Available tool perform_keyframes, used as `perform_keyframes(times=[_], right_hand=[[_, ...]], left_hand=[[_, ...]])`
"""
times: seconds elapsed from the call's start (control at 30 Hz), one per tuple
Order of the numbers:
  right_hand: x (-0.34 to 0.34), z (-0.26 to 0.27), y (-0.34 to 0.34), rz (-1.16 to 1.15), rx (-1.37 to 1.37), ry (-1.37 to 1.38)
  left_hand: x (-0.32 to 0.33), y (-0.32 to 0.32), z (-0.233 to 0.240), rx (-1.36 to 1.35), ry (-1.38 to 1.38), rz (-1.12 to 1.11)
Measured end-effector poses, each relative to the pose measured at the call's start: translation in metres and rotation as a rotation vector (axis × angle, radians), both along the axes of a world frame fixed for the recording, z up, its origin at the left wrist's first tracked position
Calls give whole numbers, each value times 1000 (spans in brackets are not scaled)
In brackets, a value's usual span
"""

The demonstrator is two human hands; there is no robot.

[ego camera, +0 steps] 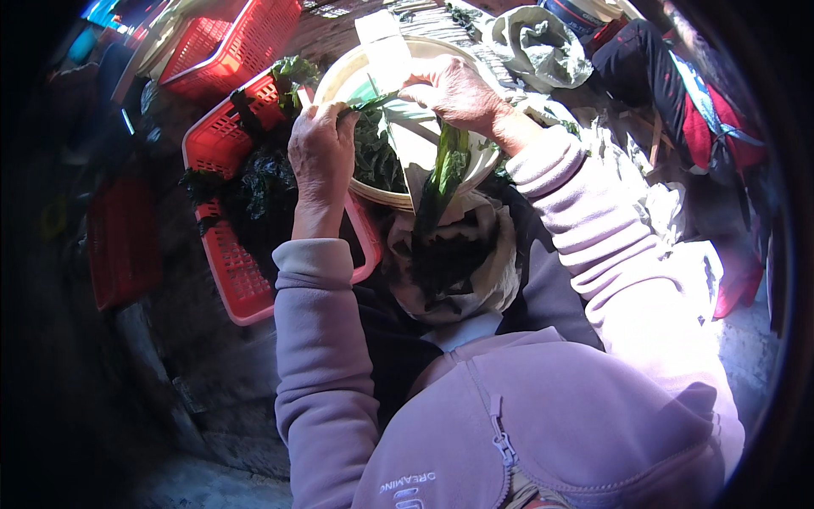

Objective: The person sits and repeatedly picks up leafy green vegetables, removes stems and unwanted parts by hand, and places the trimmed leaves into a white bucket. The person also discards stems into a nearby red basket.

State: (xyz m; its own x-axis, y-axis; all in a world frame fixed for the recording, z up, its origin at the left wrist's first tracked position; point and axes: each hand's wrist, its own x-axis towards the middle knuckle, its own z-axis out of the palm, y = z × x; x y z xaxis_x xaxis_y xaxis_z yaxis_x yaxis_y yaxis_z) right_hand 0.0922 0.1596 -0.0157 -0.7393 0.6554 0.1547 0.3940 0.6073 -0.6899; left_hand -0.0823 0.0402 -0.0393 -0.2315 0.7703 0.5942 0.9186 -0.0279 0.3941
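Note:
Between my left hand (pixel 321 159) and my right hand (pixel 455 95) a strip of dark green seaweed (pixel 378 102) is stretched, its ends pinched in my fingers. Beneath it stands a round cream tub (pixel 375 196). White panels (pixel 400 149) cross the tub, and more dark seaweed (pixel 375 153) lies in its left part. A pale upright board (pixel 385 48) rises at the tub's far side, close to my right fingers. Below my right hand, a broad green frond (pixel 445 165) hangs over the near rim, its upper end partly hidden.
Left of the tub, a red plastic basket (pixel 238 280) holds dark seaweed, some draped over its edge. Another red basket (pixel 254 48) stands behind it. An open pale sack (pixel 499 270) with dark contents sits near my lap. A crumpled sack (pixel 540 48) and a person's leg (pixel 636 63) are at right.

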Motion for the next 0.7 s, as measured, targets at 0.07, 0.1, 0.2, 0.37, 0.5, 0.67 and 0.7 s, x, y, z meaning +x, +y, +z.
perform_keyframes(times=[0.07, 0.1, 0.2, 0.37, 0.5, 0.67, 0.7], right_hand=[[-7, -11, 7, -57, 76, -9], [-10, -17, 9, -116, 53, 0], [-23, -37, 9, -260, 167, -116], [-15, -41, 22, -282, -270, 96], [-6, -19, 9, -288, -622, 413], [21, 25, -20, -141, -857, 633], [23, 31, -26, -146, -854, 630]], left_hand=[[1, 13, -10, -13, -7, 53], [1, 19, -16, 25, -7, 80], [10, 31, -37, -215, -91, 199], [4, 32, -47, -458, -175, 269], [14, 25, -39, -385, -393, 247], [39, 7, -37, -557, -1198, -103], [42, 4, -38, -603, -1262, -137]])
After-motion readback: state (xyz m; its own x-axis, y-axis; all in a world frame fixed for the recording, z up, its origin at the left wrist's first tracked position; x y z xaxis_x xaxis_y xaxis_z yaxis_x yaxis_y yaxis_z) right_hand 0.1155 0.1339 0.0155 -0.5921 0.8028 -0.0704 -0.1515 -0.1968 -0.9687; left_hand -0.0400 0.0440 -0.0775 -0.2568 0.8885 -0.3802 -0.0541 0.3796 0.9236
